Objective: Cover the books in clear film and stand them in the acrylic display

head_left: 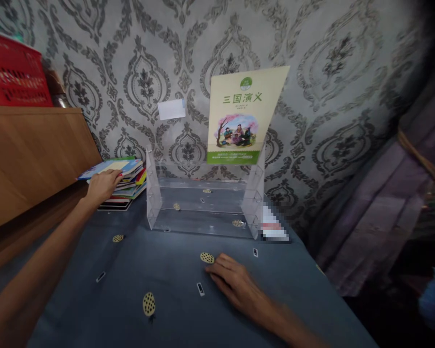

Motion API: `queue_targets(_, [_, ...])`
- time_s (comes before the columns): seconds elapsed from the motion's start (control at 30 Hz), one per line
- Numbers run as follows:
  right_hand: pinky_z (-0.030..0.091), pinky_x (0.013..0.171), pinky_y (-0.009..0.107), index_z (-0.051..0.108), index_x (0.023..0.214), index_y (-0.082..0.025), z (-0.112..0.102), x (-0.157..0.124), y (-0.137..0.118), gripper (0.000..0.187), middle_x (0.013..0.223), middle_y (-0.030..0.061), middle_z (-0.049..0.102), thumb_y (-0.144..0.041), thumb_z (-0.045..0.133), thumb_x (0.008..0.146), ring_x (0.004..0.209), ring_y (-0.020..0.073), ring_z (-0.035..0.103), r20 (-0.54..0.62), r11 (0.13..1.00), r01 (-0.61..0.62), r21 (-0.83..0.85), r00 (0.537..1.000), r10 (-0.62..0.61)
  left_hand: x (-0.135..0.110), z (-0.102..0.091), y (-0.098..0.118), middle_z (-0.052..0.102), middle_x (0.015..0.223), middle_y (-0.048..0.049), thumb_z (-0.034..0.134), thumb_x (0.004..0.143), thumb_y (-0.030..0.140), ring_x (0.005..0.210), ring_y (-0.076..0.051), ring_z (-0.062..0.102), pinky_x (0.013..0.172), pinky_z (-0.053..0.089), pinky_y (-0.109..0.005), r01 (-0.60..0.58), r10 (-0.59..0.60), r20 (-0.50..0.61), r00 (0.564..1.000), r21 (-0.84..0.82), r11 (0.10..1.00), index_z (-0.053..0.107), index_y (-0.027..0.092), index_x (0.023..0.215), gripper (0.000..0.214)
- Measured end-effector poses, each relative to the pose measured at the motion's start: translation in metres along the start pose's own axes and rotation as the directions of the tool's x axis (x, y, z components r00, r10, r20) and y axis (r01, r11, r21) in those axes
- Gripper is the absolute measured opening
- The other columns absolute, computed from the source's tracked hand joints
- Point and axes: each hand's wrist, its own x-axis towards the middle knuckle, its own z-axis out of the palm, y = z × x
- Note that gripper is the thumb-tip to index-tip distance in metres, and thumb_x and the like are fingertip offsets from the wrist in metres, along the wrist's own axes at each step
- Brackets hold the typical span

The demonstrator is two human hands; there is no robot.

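Note:
At the left, my left hand (103, 187) is closed over the near edge of a light-blue book (97, 167) on top of a stack of books (132, 187); the thumb is mostly hidden. My right hand (234, 280) lies palm down on the dark blue tablecloth (174, 270), fingers loosely extended and holding nothing. Beyond it stands a clear acrylic tiered rack (203, 220). A pale green and cream book (248, 106) with a picture on its cover stands upright at the rack's back right.
A wooden cabinet (32, 154) with a red plastic basket (16, 72) on it borders the left side. Patterned wallpaper (145, 82) rises behind the table. A blurred-out white and red item (273, 227) lies right of the rack. A tied purple curtain (380, 193) hangs at the right.

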Motion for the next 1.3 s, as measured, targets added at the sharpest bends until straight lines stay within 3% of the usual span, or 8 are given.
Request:
queue_targets(0.2, [0.057, 0.086, 0.037, 0.066, 0.11, -0.022, -0.001, 0.001, 0.001, 0.024, 0.095, 0.0067, 0.069, -0.025, 0.043, 0.104, 0.092, 0.0195, 0.065, -0.027, 1.0, 0.011, -0.005, 1.0, -0.011, -0.025, 0.011, -0.016, 0.06, 0.141, -0.015, 0.038, 0.097, 0.036, 0.133, -0.031, 0.051, 0.11, 0.034, -0.048, -0.101, 0.092, -0.144, 0.985, -0.054, 0.993, 0.057, 0.02, 0.13, 0.041])
queue_targets(0.37, [0.057, 0.087, 0.036, 0.066, 0.113, -0.022, 0.002, -0.001, 0.004, 0.026, 0.1, 0.0075, 0.068, -0.028, 0.042, 0.104, 0.099, 0.02, 0.065, -0.017, 1.0, -0.01, -0.019, 1.0, 0.01, -0.019, 0.011, -0.019, 0.051, 0.149, -0.0201, 0.041, 0.089, 0.022, 0.136, -0.038, 0.046, 0.108, 0.033, -0.061, -0.015, 0.013, -0.058, 0.998, -0.022, 1.0, 0.047, 0.015, 0.143, 0.055])
queue_targets(0.53, [0.057, 0.082, 0.034, 0.066, 0.112, -0.021, 0.002, 0.0, 0.003, 0.028, 0.097, 0.0078, 0.068, -0.028, 0.04, 0.105, 0.092, 0.0191, 0.064, 0.002, 1.0, -0.009, 0.019, 1.0, 0.009, -0.023, 0.012, -0.02, 0.051, 0.15, -0.0159, 0.036, 0.089, 0.017, 0.136, -0.036, 0.048, 0.108, 0.036, -0.058, 0.023, -0.023, -0.017, 1.0, -0.036, 0.999, 0.05, 0.019, 0.143, 0.056])
queue_targets(0.87, [0.056, 0.077, 0.034, 0.066, 0.108, -0.019, -0.003, 0.005, 0.0, 0.026, 0.091, 0.0076, 0.067, -0.024, 0.041, 0.104, 0.086, 0.0199, 0.063, 0.003, 1.0, 0.019, 0.012, 1.0, -0.019, -0.078, 0.018, -0.022, 0.046, 0.155, -0.012, 0.036, 0.09, 0.016, 0.146, -0.033, 0.038, 0.116, 0.026, -0.058, 0.002, -0.014, -0.131, 0.991, -0.088, 0.996, 0.042, 0.021, 0.15, 0.061])
queue_targets(1.13, [0.056, 0.074, 0.034, 0.066, 0.107, -0.018, -0.001, 0.006, 0.0, 0.025, 0.09, 0.0082, 0.068, -0.023, 0.041, 0.103, 0.085, 0.0201, 0.064, -0.011, 0.998, 0.056, 0.006, 0.998, -0.056, -0.109, 0.02, -0.022, 0.044, 0.157, -0.0119, 0.037, 0.086, 0.013, 0.147, -0.033, 0.036, 0.118, 0.026, -0.059, 0.012, -0.025, -0.121, 0.992, -0.106, 0.994, 0.043, 0.02, 0.15, 0.065])
queue_targets(1.3, [0.057, 0.076, 0.034, 0.066, 0.108, -0.018, -0.002, 0.006, 0.0, 0.024, 0.091, 0.0081, 0.068, -0.022, 0.043, 0.103, 0.087, 0.0202, 0.064, -0.016, 0.999, 0.047, 0.009, 0.999, -0.047, -0.145, 0.022, -0.025, 0.043, 0.157, -0.0134, 0.037, 0.083, 0.01, 0.149, -0.032, 0.033, 0.118, 0.026, -0.06, -0.005, -0.01, -0.129, 0.992, -0.118, 0.993, 0.042, 0.019, 0.151, 0.069])
